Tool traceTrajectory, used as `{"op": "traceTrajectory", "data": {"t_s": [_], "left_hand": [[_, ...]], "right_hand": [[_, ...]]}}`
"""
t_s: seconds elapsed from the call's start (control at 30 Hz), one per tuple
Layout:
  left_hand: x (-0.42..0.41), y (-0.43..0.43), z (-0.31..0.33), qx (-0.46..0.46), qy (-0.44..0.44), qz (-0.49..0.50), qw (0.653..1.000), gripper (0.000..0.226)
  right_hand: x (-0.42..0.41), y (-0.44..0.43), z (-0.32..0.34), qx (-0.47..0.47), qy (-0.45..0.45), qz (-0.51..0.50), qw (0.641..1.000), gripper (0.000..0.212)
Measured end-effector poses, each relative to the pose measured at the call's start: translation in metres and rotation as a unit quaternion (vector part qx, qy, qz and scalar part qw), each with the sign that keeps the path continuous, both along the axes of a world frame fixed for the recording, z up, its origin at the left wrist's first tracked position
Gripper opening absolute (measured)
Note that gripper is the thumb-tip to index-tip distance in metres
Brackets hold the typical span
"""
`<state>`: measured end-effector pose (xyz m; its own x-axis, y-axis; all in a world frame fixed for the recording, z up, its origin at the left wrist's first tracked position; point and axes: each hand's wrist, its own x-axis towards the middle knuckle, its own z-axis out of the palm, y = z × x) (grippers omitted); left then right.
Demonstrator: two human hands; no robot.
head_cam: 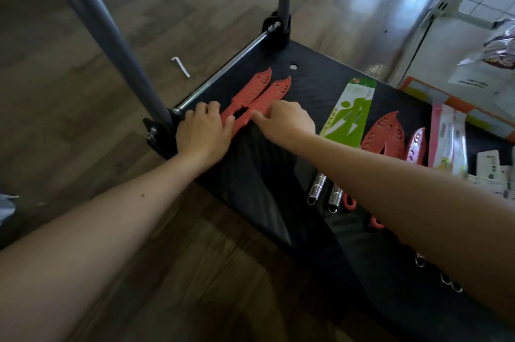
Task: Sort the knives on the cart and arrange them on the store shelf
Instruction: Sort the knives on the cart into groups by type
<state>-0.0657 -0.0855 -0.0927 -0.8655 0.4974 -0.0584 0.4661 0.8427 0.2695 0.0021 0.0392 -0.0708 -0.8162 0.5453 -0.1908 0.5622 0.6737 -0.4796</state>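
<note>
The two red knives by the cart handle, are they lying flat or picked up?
Lying flat. Both red knives rest side by side on the black cart deck, with the left hand and right hand touching their handle ends.

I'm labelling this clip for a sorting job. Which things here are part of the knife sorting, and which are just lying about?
Part of the job:
- two red knives under the left hand and right hand
- green knife pack
- more red knives
- pink packs
- steel handles
- cart deck

Lying about:
- white strip on the floor
- plastic bag
</note>
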Motion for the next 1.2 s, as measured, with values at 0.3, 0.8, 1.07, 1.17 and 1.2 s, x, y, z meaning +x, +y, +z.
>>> {"op": "traceTrajectory", "data": {"t_s": [0.3, 0.8, 1.07, 1.17, 1.2], "left_hand": [[-0.012, 0.006, -0.009, 0.038, -0.051, -0.002, 0.998, 0.044], [0.000, 0.026, -0.001, 0.052, -0.217, 0.054, 0.973, 0.028], [0.045, 0.053, 0.017, 0.158, -0.254, 0.027, 0.954, 0.023], [0.070, 0.072, 0.026, 0.163, -0.267, -0.019, 0.950, 0.022], [0.079, 0.079, 0.029, 0.165, -0.271, -0.034, 0.948, 0.021]], "right_hand": [[-0.029, -0.022, -0.013, 0.040, -0.039, 0.012, 0.998, 0.041], [-0.011, 0.011, -0.019, -0.075, -0.044, 0.008, 0.996, 0.037], [0.046, 0.051, 0.000, -0.063, -0.010, -0.035, 0.997, 0.040], [0.075, 0.070, 0.005, -0.049, -0.028, -0.055, 0.997, 0.041], [0.085, 0.076, 0.007, -0.050, -0.027, -0.067, 0.996, 0.041]]}}
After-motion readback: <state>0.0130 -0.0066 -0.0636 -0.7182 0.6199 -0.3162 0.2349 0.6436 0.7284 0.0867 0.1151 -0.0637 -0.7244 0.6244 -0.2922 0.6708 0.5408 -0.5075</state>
